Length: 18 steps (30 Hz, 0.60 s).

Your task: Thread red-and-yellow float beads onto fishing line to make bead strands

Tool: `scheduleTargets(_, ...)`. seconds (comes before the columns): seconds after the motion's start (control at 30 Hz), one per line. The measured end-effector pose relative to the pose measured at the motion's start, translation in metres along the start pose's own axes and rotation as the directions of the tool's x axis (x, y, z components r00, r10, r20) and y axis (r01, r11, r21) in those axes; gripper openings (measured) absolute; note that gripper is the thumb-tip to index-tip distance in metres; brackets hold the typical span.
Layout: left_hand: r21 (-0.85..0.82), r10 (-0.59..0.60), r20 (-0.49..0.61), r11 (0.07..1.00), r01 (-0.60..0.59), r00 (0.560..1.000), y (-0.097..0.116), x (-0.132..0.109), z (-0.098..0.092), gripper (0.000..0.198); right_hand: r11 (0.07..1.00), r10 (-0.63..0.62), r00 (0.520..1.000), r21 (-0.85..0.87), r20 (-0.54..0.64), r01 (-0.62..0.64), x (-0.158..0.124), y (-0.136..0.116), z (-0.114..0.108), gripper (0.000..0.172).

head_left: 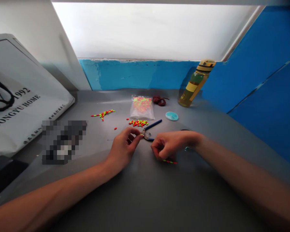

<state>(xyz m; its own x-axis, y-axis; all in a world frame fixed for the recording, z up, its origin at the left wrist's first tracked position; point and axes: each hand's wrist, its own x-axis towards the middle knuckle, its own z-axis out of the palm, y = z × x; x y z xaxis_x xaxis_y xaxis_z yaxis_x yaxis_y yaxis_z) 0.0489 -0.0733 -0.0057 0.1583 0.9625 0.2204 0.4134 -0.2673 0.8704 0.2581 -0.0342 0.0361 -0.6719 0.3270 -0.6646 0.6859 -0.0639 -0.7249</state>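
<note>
Forearms (50, 196) lead to my left hand (122, 149) pinching something tiny at the blue-handled pliers (147, 133), my right hand (168, 145) clenched over a bead strand (169, 161), loose beads (138, 123) still heaped.

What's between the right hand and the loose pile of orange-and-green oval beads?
The blue-handled metal pliers lie in the way, their spread handles between the right hand and the pile of beads. The left hand pinches at the pliers' head.

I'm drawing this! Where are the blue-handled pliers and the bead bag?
Blue-handled metal pliers (153, 125): head view, upper blue handle.
Clear plastic bag of orange-green beads (142, 116): head view, clear lower part.
</note>
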Motion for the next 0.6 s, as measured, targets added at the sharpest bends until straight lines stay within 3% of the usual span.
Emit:
scheduleTargets(0.17,-0.183,-0.131,0.074,0.973,0.143,0.989,-0.005,0.008,-0.001,0.02,0.998,-0.063,0.998,0.023,0.017,0.062,0.002,0.005,-0.001,0.018)
scheduleTargets(0.27,-0.271,-0.164,0.099,0.945,0.186,0.981,-0.007,0.01,-0.001,0.023,0.985,-0.141,0.986,0.083,-0.091,0.149,0.005,0.008,-0.002,0.034)
scheduleTargets(0.37,-0.201,-0.09,0.095,0.974,0.108,0.991,-0.005,0.006,0.001,0.024,0.955,-0.196,0.951,0.174,-0.239,0.24,0.008,0.008,0.0,0.049)
scheduleTargets(0.5,-0.102,0.04,0.126,0.994,-0.027,0.991,-0.005,0.003,0.001,0.02,0.912,-0.28,0.905,0.206,-0.319,0.355,0.01,0.007,0.005,0.033)
scheduleTargets(0.6,-0.03,0.075,0.207,0.997,-0.07,0.975,-0.005,0.012,-0.008,0.017,0.907,-0.333,0.885,0.146,-0.325,0.395,0.006,0.005,0.005,0.036)
